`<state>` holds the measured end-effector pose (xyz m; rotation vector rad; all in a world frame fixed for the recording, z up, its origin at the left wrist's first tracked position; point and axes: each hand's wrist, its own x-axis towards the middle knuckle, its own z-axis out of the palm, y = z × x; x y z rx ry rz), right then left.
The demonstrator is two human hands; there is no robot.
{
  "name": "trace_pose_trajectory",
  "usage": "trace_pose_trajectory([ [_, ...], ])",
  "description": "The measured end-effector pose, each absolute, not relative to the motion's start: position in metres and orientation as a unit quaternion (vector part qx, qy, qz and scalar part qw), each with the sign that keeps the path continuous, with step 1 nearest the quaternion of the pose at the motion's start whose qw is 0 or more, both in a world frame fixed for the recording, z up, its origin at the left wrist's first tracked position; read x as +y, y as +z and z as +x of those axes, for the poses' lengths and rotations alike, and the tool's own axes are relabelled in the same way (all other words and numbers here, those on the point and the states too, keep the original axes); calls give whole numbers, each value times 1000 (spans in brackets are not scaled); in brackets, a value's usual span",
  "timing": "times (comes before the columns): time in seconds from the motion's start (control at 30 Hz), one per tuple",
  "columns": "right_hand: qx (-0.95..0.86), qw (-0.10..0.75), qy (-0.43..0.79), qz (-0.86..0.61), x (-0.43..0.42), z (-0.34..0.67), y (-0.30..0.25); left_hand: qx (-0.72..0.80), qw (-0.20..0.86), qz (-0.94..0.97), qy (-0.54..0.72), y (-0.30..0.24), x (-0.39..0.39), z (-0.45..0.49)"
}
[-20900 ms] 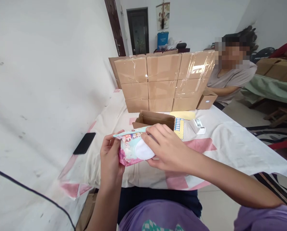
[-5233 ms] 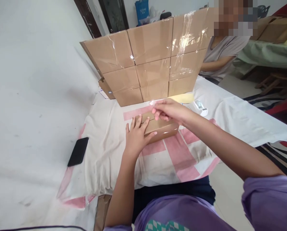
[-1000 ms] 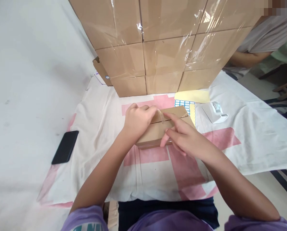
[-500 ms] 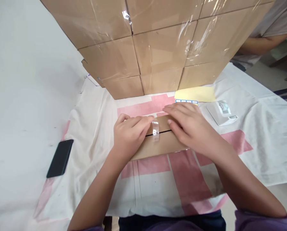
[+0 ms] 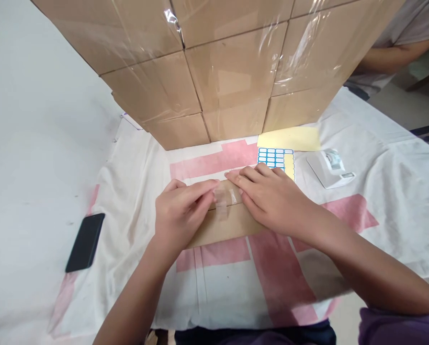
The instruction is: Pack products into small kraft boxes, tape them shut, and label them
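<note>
A small flat cardboard box (image 5: 221,229) lies in front of me on the cloth, a seam running along its top. A short strip of clear tape (image 5: 221,206) crosses that seam. My left hand (image 5: 184,208) is closed on the box's left part, its thumb and index finger close together beside the tape. Over the right part lies my right hand (image 5: 268,196), fingers bent over the far edge and thumb on top, gripping the box. Both hands hide the box's ends. Just beyond the right fingers is a sheet of blue-bordered labels (image 5: 272,157).
A tall stack of taped cardboard boxes (image 5: 232,72) stands behind. A yellow paper (image 5: 289,139) and a white tape dispenser (image 5: 331,168) lie to the right. At left is a black phone (image 5: 85,242) on the pink-and-white cloth (image 5: 128,191). Another person's arm (image 5: 397,57) shows at upper right.
The box and both hands have shifted slightly left and nearer to me. The right hand has come closer to the tape, and more of the label sheet shows.
</note>
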<state>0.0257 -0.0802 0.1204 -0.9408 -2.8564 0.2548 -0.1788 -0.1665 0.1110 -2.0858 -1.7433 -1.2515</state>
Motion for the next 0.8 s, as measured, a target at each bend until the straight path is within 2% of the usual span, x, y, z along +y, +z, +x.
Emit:
trace_pose_trajectory([
  [0.17, -946, 73, 90, -304, -80, 27, 119, -631, -87, -612, -468, 123, -178, -167],
  [0.3, -943, 75, 101, -307, -79, 27, 120, -612, -182, -543, -545, 133, -185, -156],
  [0.43, -942, 67, 109, -310, -78, 27, 121, -557, -207, -503, -628, 135, -192, -148],
  [0.63, -943, 74, 108, -306, -78, 28, 120, -606, -220, -515, -566, 132, -193, -142],
  [0.8, -944, 77, 112, -301, -77, 29, 120, -622, -249, -487, -560, 130, -196, -147],
])
